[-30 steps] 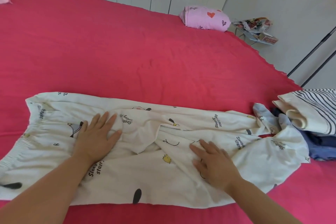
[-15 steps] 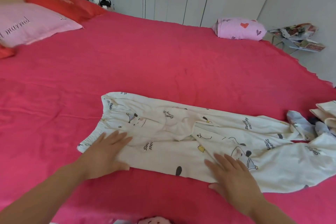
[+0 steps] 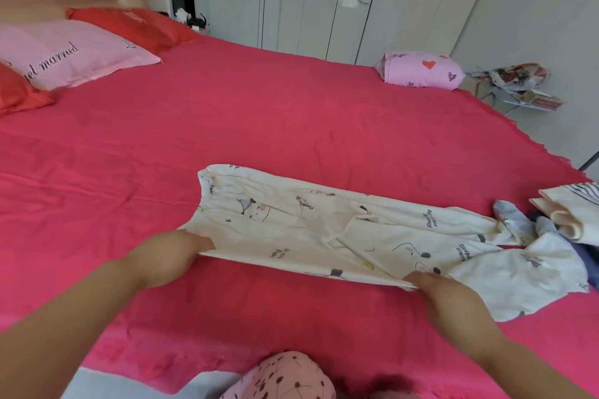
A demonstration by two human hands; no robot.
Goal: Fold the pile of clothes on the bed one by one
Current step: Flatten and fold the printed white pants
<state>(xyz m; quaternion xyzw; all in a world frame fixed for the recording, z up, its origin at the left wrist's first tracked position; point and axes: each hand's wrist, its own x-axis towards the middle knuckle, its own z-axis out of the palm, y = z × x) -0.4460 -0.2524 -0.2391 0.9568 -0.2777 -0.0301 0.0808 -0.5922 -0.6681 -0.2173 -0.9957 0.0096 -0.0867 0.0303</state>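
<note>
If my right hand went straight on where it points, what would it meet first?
The white pajama pants: your right hand pinches their near edge, so it would slide over them, then probably red bedspread.

Bed (image 3: 291, 113) under a crimson sheet, carrying several textiles. White printed pyjama trousers (image 3: 324, 230) are lying spread out near its front edge, waistband to the left, legs running right and touching a pile of clothes (image 3: 570, 214) sitting at the right edge. A pink pillow (image 3: 64, 51) is resting at the head between a red pillow (image 3: 136, 25) and a second red pillow (image 3: 16, 94); a pink heart-print bundle (image 3: 421, 69) is lying at the far corner.
</note>
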